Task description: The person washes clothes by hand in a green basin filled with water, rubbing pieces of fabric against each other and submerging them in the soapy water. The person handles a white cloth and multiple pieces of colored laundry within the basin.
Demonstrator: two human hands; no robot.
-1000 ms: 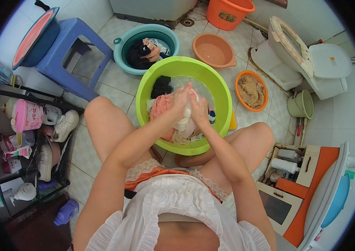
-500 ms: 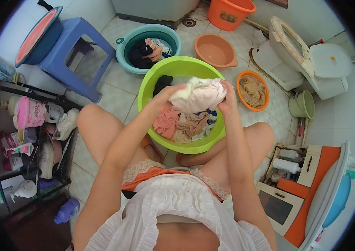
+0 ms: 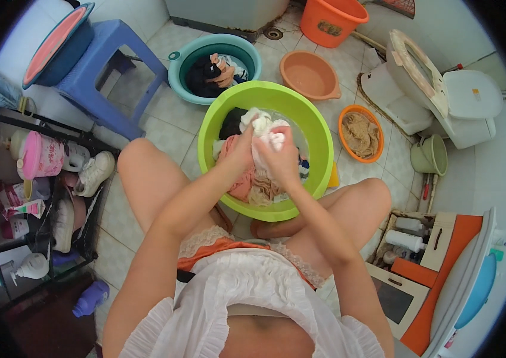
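A white cloth (image 3: 256,122) is bunched between my hands above a lime-green basin (image 3: 325,143). My left hand (image 3: 241,147) is closed on its left side, and my right hand (image 3: 281,156) grips the right side close by. Whether the cloth is a whole garment I cannot make out. Below my hands the basin holds a pink cloth (image 3: 243,186), a tan cloth (image 3: 261,194) and a black cloth (image 3: 232,123). Some water shows at the basin's far right. My wrists and fingers hide part of the laundry.
Beyond the basin stand a teal basin (image 3: 182,83) with clothes and an orange-brown basin (image 3: 309,74). A small orange basin (image 3: 378,132) with tan cloth sits to the right, near a toilet (image 3: 393,89). At left are a blue stool (image 3: 110,89) and a crowded shelf rack (image 3: 92,238).
My hands have come together from a spread hold. The white cloth, stretched out before, is now bunched tightly between them, and my right hand has moved left.
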